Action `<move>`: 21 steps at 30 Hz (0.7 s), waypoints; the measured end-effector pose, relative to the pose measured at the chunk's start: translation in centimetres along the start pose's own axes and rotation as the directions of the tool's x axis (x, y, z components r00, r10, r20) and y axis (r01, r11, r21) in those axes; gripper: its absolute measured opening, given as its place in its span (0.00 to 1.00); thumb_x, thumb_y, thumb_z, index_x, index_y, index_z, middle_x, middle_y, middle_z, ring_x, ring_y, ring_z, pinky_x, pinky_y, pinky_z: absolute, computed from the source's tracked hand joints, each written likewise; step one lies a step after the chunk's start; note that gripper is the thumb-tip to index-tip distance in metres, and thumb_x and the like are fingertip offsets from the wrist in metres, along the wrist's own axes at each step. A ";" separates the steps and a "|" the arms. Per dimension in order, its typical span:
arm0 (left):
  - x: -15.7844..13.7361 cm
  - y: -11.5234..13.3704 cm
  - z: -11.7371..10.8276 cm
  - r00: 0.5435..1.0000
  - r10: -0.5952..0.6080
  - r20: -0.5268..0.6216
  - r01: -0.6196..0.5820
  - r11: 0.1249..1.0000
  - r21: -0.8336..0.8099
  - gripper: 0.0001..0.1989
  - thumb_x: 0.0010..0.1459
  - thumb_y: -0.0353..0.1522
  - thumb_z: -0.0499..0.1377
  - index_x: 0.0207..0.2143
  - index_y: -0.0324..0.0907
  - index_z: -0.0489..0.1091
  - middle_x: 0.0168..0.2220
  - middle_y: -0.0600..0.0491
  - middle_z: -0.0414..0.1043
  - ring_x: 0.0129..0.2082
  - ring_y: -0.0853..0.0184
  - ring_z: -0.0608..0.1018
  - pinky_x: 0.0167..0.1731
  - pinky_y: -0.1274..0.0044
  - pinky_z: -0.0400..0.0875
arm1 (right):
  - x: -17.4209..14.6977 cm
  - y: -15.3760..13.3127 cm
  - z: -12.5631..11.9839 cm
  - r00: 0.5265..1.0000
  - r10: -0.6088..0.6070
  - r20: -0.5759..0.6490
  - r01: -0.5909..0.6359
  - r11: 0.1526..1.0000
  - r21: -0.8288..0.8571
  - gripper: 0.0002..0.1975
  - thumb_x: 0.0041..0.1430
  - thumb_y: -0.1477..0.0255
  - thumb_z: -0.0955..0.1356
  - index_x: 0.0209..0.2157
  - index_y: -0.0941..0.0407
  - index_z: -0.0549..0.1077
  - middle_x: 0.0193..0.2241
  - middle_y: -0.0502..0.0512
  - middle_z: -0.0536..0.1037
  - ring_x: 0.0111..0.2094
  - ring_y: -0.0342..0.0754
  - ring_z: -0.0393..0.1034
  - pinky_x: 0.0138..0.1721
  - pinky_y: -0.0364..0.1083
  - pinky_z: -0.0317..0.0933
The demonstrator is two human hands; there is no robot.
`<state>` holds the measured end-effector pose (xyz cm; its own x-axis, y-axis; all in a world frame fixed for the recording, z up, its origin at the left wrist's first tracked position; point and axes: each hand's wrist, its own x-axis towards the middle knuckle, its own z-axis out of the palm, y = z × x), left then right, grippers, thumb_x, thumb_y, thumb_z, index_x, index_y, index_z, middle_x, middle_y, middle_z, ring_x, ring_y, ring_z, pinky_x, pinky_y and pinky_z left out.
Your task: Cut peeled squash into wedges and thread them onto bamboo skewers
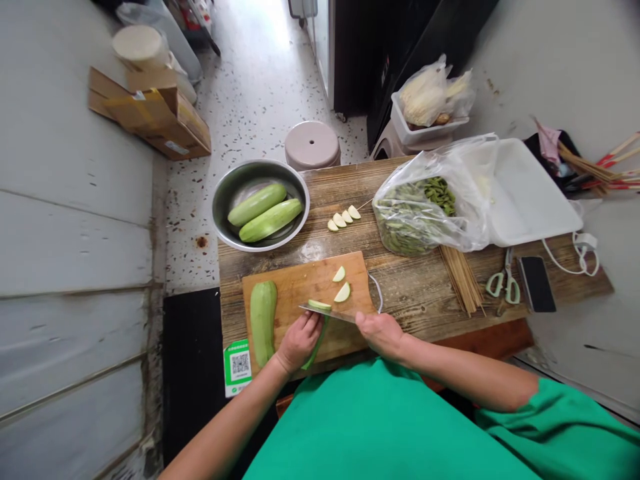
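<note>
Slicing appears to be the current step: the left hand grips a cut zucchini on the wooden cutting board, the right hand grasps a knife over it, slices lie toward its right; another cut calls for fingertips kept clear

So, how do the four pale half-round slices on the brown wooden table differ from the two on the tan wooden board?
The four slices appear threaded in a row on a thin pale stick; the two slices lie loose and apart. The four rest on the table, while the two lie on the board. Both groups are pale and half-round, with a green edge.
</note>
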<state>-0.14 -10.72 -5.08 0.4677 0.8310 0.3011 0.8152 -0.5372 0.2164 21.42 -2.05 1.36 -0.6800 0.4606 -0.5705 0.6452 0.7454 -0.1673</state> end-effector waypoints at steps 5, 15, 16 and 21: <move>0.2 0.2 -0.3 1.000 0.008 -0.012 -0.008 1.000 -0.009 0.16 0.57 0.23 0.46 0.45 0.33 0.66 0.41 0.39 0.69 0.44 0.59 0.70 0.42 0.65 0.70 | -1.5 -0.1 -1.2 1.000 -0.005 -0.024 0.005 1.000 -0.006 0.08 0.58 0.81 0.56 0.36 0.60 0.64 0.26 0.60 0.75 0.27 0.51 0.73 0.23 0.43 0.62; -0.5 0.4 0.1 0.999 -0.011 -0.038 0.009 0.998 -0.067 0.13 0.56 0.23 0.49 0.43 0.35 0.67 0.36 0.41 0.70 0.38 0.60 0.71 0.36 0.66 0.72 | -3.5 -0.8 -1.3 0.999 0.026 -0.024 -0.026 1.000 -0.012 0.10 0.59 0.80 0.56 0.34 0.60 0.65 0.25 0.61 0.75 0.25 0.52 0.73 0.21 0.43 0.60; -0.5 0.4 0.1 0.999 -0.004 -0.042 0.002 0.998 -0.059 0.13 0.56 0.23 0.49 0.43 0.34 0.67 0.36 0.41 0.70 0.39 0.60 0.71 0.36 0.66 0.72 | -3.5 -0.9 -1.3 0.999 0.026 -0.025 -0.026 1.000 -0.011 0.10 0.59 0.81 0.56 0.35 0.60 0.65 0.25 0.61 0.75 0.25 0.52 0.73 0.21 0.43 0.60; -0.5 0.4 0.1 0.997 0.007 -0.074 -0.011 0.999 -0.053 0.14 0.56 0.23 0.48 0.44 0.34 0.67 0.39 0.40 0.70 0.44 0.58 0.70 0.40 0.64 0.71 | -3.5 -0.8 -1.6 1.000 0.008 -0.021 -0.008 1.000 -0.008 0.07 0.57 0.82 0.58 0.35 0.61 0.64 0.25 0.60 0.75 0.26 0.50 0.73 0.23 0.42 0.61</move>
<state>-0.05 -11.33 -5.25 0.4467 0.8142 0.3710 0.7907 -0.5533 0.2621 22.76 -3.50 4.75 -0.6820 0.4767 -0.5546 0.6479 0.7456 -0.1559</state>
